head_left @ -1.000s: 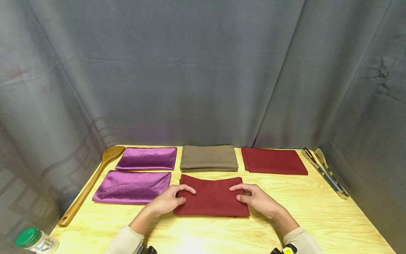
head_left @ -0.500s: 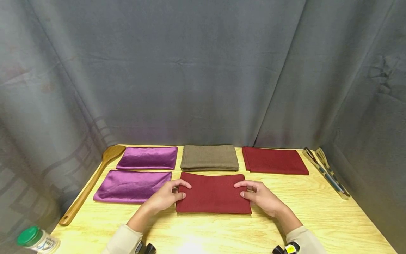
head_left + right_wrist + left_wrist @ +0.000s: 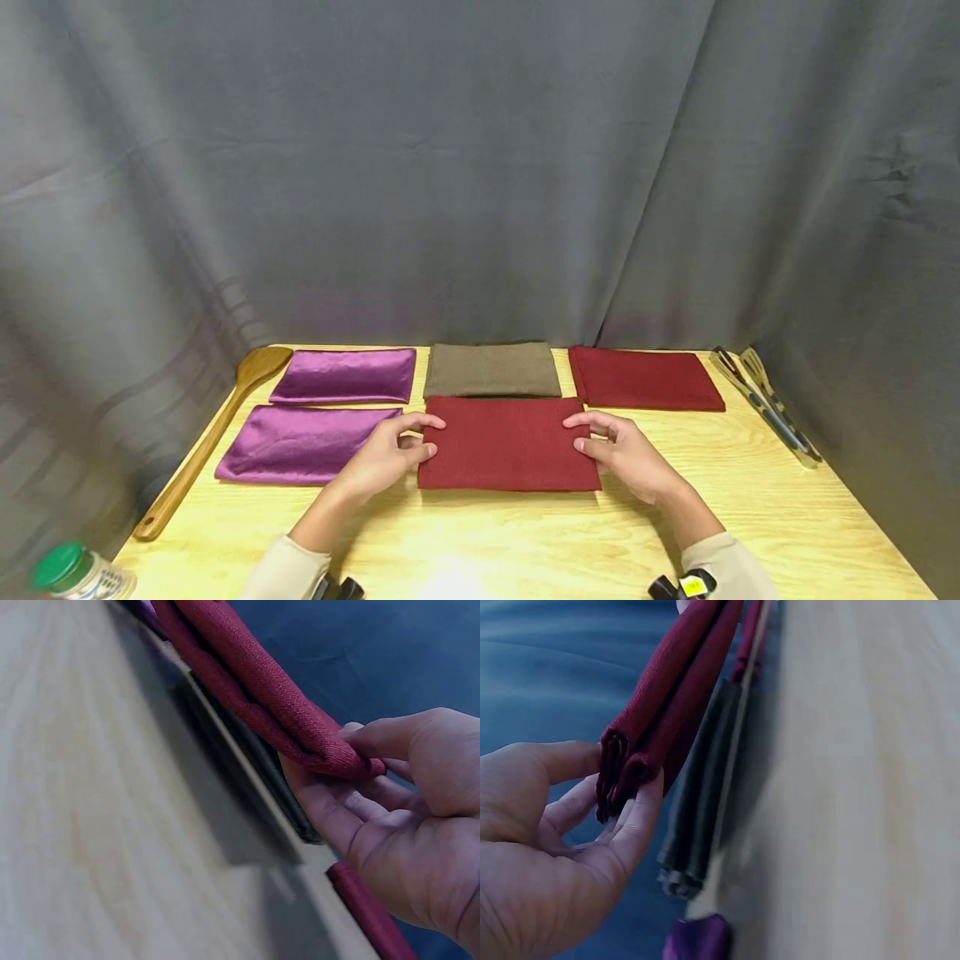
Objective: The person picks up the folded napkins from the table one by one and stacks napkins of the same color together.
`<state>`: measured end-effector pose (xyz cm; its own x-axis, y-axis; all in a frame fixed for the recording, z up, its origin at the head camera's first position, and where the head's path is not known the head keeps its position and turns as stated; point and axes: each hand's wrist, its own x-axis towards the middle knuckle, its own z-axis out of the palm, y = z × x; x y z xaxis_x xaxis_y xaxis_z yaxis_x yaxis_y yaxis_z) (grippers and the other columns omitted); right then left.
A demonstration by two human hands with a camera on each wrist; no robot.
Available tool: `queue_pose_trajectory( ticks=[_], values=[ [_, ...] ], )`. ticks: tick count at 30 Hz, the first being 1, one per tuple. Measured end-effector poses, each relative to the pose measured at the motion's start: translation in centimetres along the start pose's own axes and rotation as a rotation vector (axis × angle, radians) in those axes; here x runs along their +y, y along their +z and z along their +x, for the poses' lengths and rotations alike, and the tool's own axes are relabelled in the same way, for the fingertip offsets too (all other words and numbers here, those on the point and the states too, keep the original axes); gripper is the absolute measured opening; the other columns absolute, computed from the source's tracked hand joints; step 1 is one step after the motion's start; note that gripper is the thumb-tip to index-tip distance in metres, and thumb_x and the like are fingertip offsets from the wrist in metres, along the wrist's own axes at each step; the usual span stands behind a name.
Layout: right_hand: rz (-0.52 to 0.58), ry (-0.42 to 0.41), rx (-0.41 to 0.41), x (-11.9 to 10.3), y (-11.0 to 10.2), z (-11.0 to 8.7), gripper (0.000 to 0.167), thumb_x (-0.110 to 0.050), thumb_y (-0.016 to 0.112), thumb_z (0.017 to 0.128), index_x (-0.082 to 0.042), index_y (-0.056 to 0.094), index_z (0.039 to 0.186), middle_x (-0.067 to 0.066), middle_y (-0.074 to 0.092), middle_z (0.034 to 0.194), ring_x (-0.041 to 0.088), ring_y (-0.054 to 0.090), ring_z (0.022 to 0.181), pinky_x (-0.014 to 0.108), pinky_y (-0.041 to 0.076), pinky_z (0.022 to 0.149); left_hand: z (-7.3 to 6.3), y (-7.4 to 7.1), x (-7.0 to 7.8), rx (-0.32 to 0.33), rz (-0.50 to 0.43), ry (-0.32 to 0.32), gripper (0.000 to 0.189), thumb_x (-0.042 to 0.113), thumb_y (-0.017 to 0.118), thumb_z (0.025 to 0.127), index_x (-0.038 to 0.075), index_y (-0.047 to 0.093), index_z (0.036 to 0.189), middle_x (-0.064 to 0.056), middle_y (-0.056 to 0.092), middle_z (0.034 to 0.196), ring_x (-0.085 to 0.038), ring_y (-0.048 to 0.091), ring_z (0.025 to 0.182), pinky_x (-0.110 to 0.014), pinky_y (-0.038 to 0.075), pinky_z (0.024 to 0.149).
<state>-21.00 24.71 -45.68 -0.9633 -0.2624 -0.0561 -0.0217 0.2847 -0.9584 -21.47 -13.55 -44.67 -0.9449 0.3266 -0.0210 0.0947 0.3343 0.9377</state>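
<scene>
A folded dark red cloth (image 3: 508,442) lies across the middle of the wooden table (image 3: 525,542). My left hand (image 3: 424,439) pinches its left edge between thumb and fingers. My right hand (image 3: 576,433) pinches its right edge the same way. In the left wrist view the folded cloth (image 3: 667,712) sits between my thumb (image 3: 641,817) and fingers, raised a little off the table. The right wrist view shows the cloth (image 3: 255,682) gripped by my right hand's fingers (image 3: 390,739). The cloth's far edge meets a folded brown cloth (image 3: 491,371).
Two purple cloths (image 3: 341,375) (image 3: 303,443) lie at the left and another dark red cloth (image 3: 645,377) at the back right. A wooden spoon (image 3: 210,442) runs along the left edge. Metal utensils (image 3: 765,404) lie at the right. A green-capped bottle (image 3: 71,571) stands near left. A grey curtain surrounds the table.
Both hands have carried the dark red cloth away from me, up to the near edge of the brown cloth. The other cloths have not moved.
</scene>
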Motion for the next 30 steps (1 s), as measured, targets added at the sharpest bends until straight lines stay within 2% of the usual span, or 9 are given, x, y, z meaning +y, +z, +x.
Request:
queue_pose_trajectory(
  ticks=[5, 9, 12, 15, 20, 27, 30],
  values=[
    [0.054, -0.038, 0.060, -0.8, -0.7, -0.2, 0.039, -0.008, 0.070, 0.096, 0.003, 0.060, 0.132, -0.001, 0.066, 0.108, 0.004, 0.062, 0.078, 0.027, 0.057, 0.067, -0.4, -0.1, 1.4, 0.005, -0.017, 0.030, 0.035, 0.012, 0.073, 0.093, 0.017, 0.068, 0.127, -0.012, 0.069, 0.111, -0.014, 0.069, 0.091, -0.030, 0.053, 0.078],
    [0.056, -0.074, 0.100, -1.5, -1.4, -0.2, 0.037, -0.007, 0.069, 0.096, 0.005, 0.059, 0.130, -0.007, 0.067, 0.102, 0.003, 0.066, 0.081, 0.027, 0.058, 0.071, 0.1, -0.3, 2.2, 0.020, -0.026, 0.052, 0.034, 0.012, 0.073, 0.093, 0.016, 0.068, 0.126, -0.012, 0.071, 0.116, -0.016, 0.070, 0.099, -0.033, 0.053, 0.087],
    [0.041, -0.092, 0.126, -2.0, -1.9, -0.3, 0.035, -0.006, 0.069, 0.096, 0.005, 0.060, 0.128, -0.008, 0.067, 0.101, 0.003, 0.068, 0.083, 0.027, 0.059, 0.073, 0.5, -0.3, 2.5, 0.018, -0.021, 0.068, 0.033, 0.012, 0.073, 0.094, 0.016, 0.068, 0.126, -0.010, 0.072, 0.113, -0.014, 0.071, 0.097, -0.030, 0.052, 0.086],
    [0.026, -0.104, 0.155, -2.3, -2.5, -0.4, 0.034, -0.006, 0.069, 0.096, 0.005, 0.060, 0.127, -0.008, 0.067, 0.100, 0.002, 0.067, 0.083, 0.027, 0.058, 0.072, 1.0, -0.1, 2.9, 0.010, -0.014, 0.076, 0.033, 0.012, 0.073, 0.094, 0.017, 0.068, 0.126, -0.007, 0.072, 0.104, -0.012, 0.069, 0.089, -0.028, 0.052, 0.081],
    [0.018, -0.115, 0.189, -2.6, -3.5, -0.5, 0.034, -0.006, 0.069, 0.096, 0.006, 0.060, 0.128, -0.009, 0.066, 0.097, 0.002, 0.066, 0.083, 0.026, 0.059, 0.072, 2.1, 0.4, 3.5, 0.021, -0.011, 0.094, 0.032, 0.010, 0.073, 0.093, 0.019, 0.070, 0.124, -0.003, 0.064, 0.100, -0.008, 0.064, 0.081, -0.024, 0.050, 0.074],
    [0.020, -0.126, 0.233, -2.6, -5.3, -0.4, 0.034, -0.006, 0.069, 0.097, 0.005, 0.061, 0.129, -0.009, 0.066, 0.096, 0.003, 0.065, 0.084, 0.023, 0.059, 0.073, 4.0, 1.7, 4.3, -0.001, -0.062, 0.112, 0.034, 0.009, 0.072, 0.094, 0.012, 0.069, 0.128, -0.012, 0.070, 0.121, -0.011, 0.069, 0.099, -0.026, 0.053, 0.086],
    [0.007, -0.118, 0.261, -2.5, -6.3, -0.5, 0.034, -0.007, 0.069, 0.098, 0.003, 0.062, 0.129, -0.008, 0.064, 0.096, 0.001, 0.063, 0.084, 0.021, 0.058, 0.073, 5.2, 2.5, 4.6, -0.009, -0.082, 0.114, 0.035, 0.008, 0.071, 0.094, 0.011, 0.069, 0.128, -0.014, 0.069, 0.125, -0.013, 0.070, 0.102, -0.026, 0.053, 0.086]
  ],
)
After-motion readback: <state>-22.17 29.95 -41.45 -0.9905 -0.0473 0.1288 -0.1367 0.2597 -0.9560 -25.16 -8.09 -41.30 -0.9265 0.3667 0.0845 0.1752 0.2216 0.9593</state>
